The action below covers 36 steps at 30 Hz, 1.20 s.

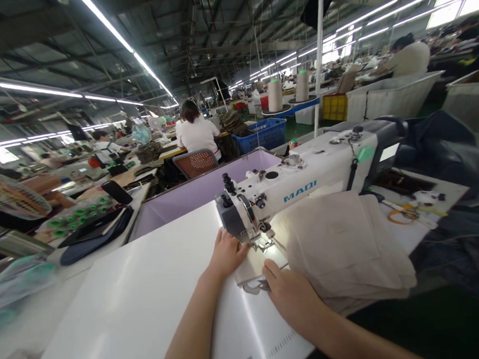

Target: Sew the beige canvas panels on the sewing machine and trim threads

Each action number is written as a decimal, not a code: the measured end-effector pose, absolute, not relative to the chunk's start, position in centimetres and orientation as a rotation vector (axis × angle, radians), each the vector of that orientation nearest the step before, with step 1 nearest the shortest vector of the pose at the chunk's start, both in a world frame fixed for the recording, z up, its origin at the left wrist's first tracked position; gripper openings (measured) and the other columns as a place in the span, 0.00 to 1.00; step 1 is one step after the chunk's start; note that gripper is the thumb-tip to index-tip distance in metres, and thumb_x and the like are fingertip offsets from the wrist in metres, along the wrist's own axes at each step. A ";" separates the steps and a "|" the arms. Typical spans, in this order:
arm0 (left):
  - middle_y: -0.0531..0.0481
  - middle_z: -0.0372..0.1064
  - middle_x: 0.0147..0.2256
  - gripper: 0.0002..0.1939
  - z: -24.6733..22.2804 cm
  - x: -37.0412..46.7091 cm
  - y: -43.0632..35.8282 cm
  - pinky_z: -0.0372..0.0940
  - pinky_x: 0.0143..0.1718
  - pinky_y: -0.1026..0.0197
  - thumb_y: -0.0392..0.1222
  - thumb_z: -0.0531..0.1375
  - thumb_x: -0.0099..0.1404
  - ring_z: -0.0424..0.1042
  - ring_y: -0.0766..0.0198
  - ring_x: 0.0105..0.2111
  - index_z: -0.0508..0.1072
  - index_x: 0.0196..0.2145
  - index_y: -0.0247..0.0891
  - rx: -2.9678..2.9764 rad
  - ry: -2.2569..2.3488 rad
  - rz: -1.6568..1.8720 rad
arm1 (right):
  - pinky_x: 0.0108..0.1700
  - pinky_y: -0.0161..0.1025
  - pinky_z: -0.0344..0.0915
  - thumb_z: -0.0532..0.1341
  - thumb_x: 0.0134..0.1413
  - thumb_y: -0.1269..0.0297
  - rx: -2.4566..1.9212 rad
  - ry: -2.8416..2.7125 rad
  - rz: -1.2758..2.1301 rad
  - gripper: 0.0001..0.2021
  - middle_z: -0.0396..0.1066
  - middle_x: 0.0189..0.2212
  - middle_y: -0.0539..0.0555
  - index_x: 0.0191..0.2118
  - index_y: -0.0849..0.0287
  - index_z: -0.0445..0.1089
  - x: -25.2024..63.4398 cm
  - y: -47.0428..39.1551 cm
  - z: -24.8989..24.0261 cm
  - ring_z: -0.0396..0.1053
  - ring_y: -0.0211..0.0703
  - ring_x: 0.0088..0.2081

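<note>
A white sewing machine (305, 180) stands on a white table (149, 295). My left hand (227, 252) lies beside its needle area, fingers together on a small beige fabric piece (249, 269). Just right of and below it, my right hand (286, 285) is closed at the fabric's near edge, with a metal tool, perhaps scissors (253, 287), partly hidden at its fingers. Larger beige fabric panels (338, 243) are piled under the machine arm, to the right of my hands.
Behind the table is a lilac bin (175, 197). Thread cones (274, 95) stand on a blue holder near a white pole (319, 59). A phone (116, 192) and a fan (11, 195) are at left. A person in white (197, 130) sits ahead.
</note>
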<state>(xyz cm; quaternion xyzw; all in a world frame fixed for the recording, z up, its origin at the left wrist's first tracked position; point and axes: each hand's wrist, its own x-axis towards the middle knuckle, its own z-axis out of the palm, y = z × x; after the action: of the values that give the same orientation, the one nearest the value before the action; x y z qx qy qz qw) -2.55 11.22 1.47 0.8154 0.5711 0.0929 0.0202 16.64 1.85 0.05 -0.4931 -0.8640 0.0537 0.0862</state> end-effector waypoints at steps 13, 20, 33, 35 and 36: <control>0.41 0.74 0.50 0.12 2.1 -2.6 11.5 0.59 0.60 0.40 0.43 0.57 0.69 0.68 0.47 0.55 0.77 0.45 0.39 2.569 1.836 0.243 | 0.27 0.39 0.67 0.55 0.60 0.79 -1.364 -2.621 0.082 0.10 0.71 0.45 0.62 0.45 0.64 0.68 16.8 2.7 0.6 0.74 0.44 0.31; 0.41 0.75 0.45 0.16 2.6 -0.8 5.2 0.72 0.50 0.50 0.37 0.50 0.72 0.73 0.53 0.47 0.78 0.43 0.39 2.665 1.503 0.391 | 0.25 0.38 0.67 0.55 0.58 0.81 -1.352 -2.615 0.009 0.15 0.73 0.42 0.60 0.49 0.65 0.68 17.4 1.9 -0.3 0.74 0.43 0.30; 0.42 0.72 0.56 0.21 2.5 -2.0 3.2 0.68 0.60 0.49 0.36 0.49 0.72 0.70 0.52 0.58 0.71 0.59 0.40 2.830 1.237 0.377 | 0.27 0.35 0.69 0.53 0.61 0.79 -1.372 -2.663 0.079 0.18 0.73 0.45 0.62 0.55 0.65 0.68 17.1 2.5 0.5 0.75 0.43 0.30; 0.42 0.72 0.56 0.21 2.6 -2.1 3.6 0.68 0.60 0.49 0.36 0.49 0.71 0.70 0.52 0.57 0.72 0.58 0.40 2.832 1.248 0.379 | 0.28 0.35 0.70 0.53 0.62 0.77 -1.384 -2.676 0.074 0.19 0.73 0.47 0.63 0.56 0.65 0.68 17.0 2.9 0.7 0.75 0.43 0.31; 0.42 0.72 0.56 0.21 2.6 -2.1 3.8 0.68 0.60 0.49 0.37 0.49 0.71 0.70 0.52 0.57 0.73 0.56 0.40 2.833 1.256 0.377 | 0.29 0.35 0.71 0.53 0.62 0.77 -1.390 -2.679 0.072 0.19 0.73 0.48 0.63 0.57 0.65 0.67 16.9 3.1 0.9 0.75 0.43 0.31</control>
<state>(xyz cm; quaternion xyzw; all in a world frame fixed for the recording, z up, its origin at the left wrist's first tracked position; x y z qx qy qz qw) -2.09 3.80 2.63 0.9075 0.4022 0.1206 0.0098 16.87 3.15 0.86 -0.4597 -0.8856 0.0240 0.0612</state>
